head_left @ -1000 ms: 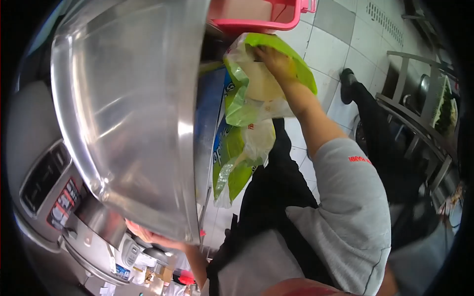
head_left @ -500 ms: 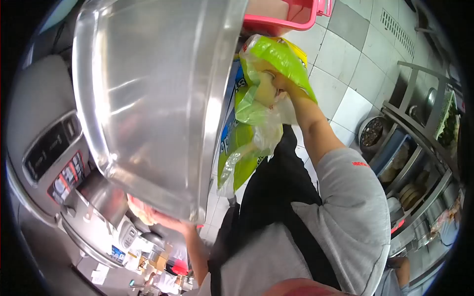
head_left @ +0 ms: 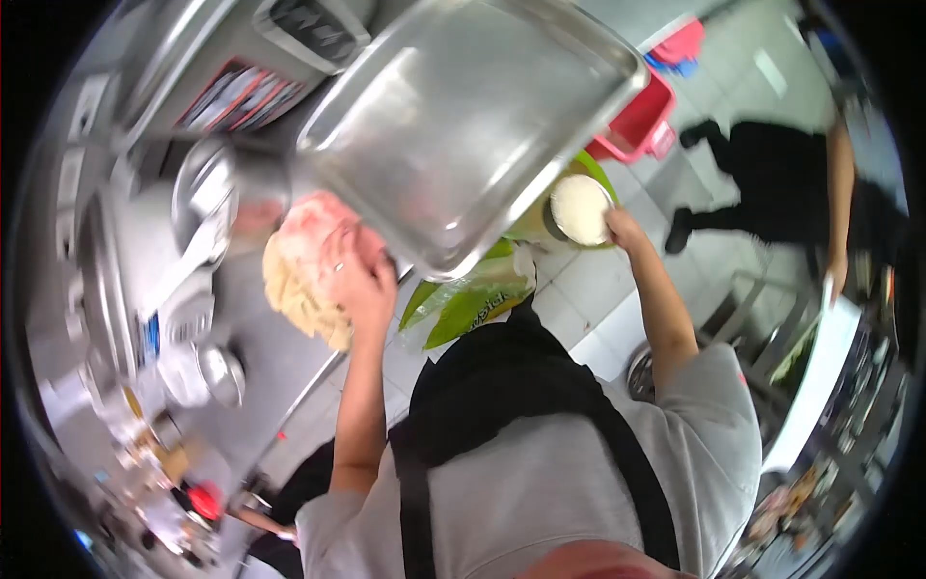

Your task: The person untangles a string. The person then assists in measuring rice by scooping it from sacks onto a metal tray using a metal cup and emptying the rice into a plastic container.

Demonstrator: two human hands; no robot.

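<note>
My right hand (head_left: pixel 625 229) grips the rim of a round metal bowl (head_left: pixel 557 224) filled with white, flour-like powder (head_left: pixel 582 209). Behind the bowl is a bright green plastic bag (head_left: pixel 603 174). On the left, my left hand (head_left: pixel 362 275) lies with fingers apart over a lump of pink, meat-like stuff (head_left: pixel 323 232) and pale yellow pieces (head_left: pixel 292 280). The large shallow steel tray (head_left: pixel 463 125) is right beside that hand. Whether its fingers touch the tray I cannot tell. Another green printed bag (head_left: pixel 477 299) sits below the tray, in front of my body.
A red plastic tub (head_left: pixel 641 121) stands past the tray. A person in black (head_left: pixel 772 183) is at the right, one hand on a white board or sheet (head_left: pixel 820 376). Metal bowls (head_left: pixel 220 374) stand on the steel counter (head_left: pixel 275 386) at the left. Another person is partly visible lower left.
My right hand has come out of the green bag with the powder-filled bowl. The view has shifted, so the whole tray and the pink lump under my left hand now show. A person appears at the right.
</note>
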